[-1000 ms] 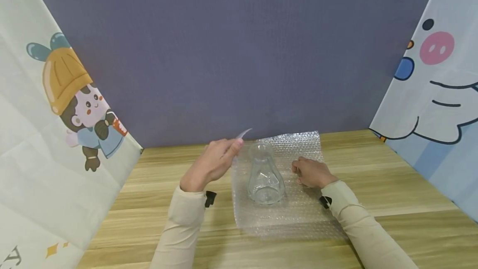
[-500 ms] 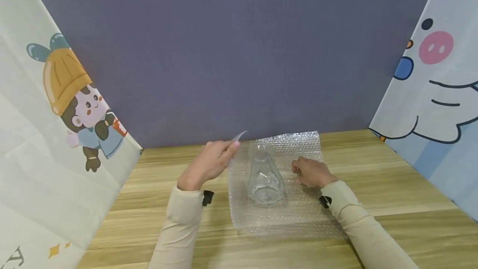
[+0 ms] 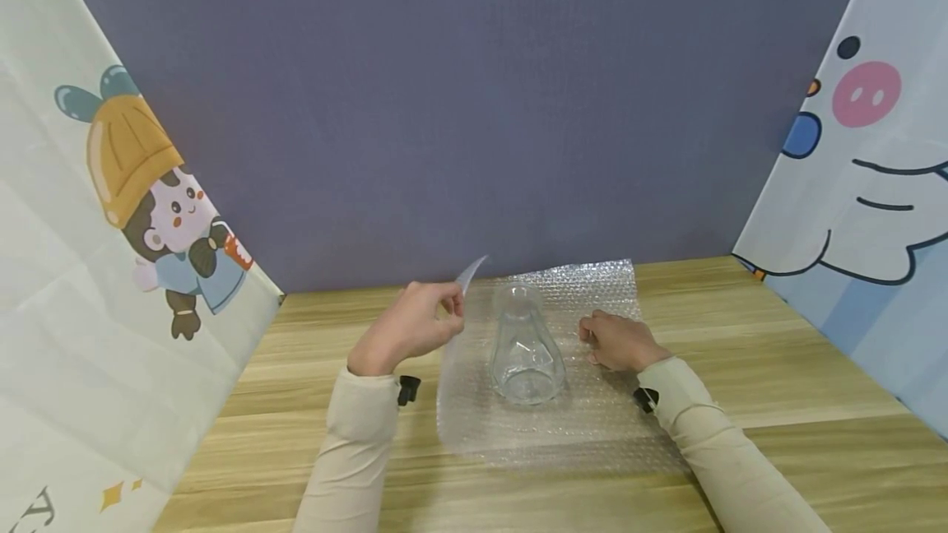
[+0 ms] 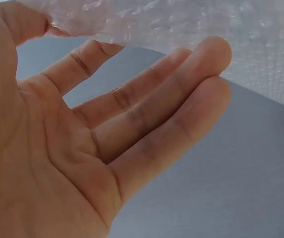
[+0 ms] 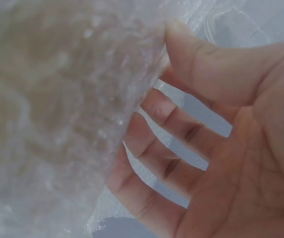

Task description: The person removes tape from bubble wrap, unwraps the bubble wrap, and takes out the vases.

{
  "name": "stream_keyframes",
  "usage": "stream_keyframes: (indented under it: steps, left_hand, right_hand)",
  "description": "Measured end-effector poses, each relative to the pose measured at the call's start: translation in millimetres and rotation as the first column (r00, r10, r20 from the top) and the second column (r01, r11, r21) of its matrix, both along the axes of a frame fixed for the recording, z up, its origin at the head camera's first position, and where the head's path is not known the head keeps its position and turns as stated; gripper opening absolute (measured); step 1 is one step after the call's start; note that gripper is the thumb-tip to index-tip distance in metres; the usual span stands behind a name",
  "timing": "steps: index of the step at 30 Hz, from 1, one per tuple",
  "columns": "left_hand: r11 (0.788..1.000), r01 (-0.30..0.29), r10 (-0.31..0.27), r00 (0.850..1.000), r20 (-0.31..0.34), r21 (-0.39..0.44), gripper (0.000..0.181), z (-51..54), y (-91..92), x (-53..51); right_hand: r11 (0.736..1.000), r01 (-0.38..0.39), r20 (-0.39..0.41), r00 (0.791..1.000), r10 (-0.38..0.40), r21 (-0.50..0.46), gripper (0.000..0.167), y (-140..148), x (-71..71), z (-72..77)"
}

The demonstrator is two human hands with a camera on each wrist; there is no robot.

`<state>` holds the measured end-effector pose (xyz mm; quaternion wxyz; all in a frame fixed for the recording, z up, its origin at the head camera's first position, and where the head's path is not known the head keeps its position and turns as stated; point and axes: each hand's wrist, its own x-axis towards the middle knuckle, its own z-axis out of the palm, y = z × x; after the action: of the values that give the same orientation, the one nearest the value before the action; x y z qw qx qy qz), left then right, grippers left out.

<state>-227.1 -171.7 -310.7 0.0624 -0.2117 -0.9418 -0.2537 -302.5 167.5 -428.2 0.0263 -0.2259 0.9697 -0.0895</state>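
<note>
A clear glass vessel point(image 3: 527, 352), narrow-necked and wide at the base like a flask, sits on a sheet of bubble wrap point(image 3: 489, 434). My left hand point(image 3: 411, 324) is beside the sheet's left edge and pinches its raised far-left corner between thumb and index finger. In the left wrist view, the left hand's other fingers point(image 4: 156, 144) extend below the bubble wrap point(image 4: 191, 22). To the right of the vessel, my right hand point(image 3: 618, 341) grips the wrap. The right wrist view shows its thumb point(image 5: 206, 64) on one side of the film and fingers behind it.
Pale wood-grain tabletop point(image 3: 296, 401) surrounds the sheet. A grey-purple panel point(image 3: 474, 105) rises along the back edge. Printed cloth walls stand at the left point(image 3: 59, 270) and right point(image 3: 874, 270), with cartoon figures on them.
My left hand has shifted left, and the wrap's left edge has come with it, widening the sheet on that side of the vessel. Vessel and right hand stay in place.
</note>
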Motion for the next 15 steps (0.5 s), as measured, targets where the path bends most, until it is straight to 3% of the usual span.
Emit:
stream_keyframes:
  steps: [8,15]
  left_hand:
    - [1.0,-0.022,0.023,0.999,0.045,-0.012,0.025,-0.5,-1.5,0.7]
    - [0.999,-0.02,0.021,0.999,0.041,-0.027,0.021,-1.1,-3.0,0.4]
  right_hand:
    - [1.0,-0.009,-0.006,1.0,0.009,-0.012,0.025,0.7,1.0,1.6]
    - [1.0,-0.009,0.003,1.0,0.009,-0.019,0.025,0.3,4.0,3.6]
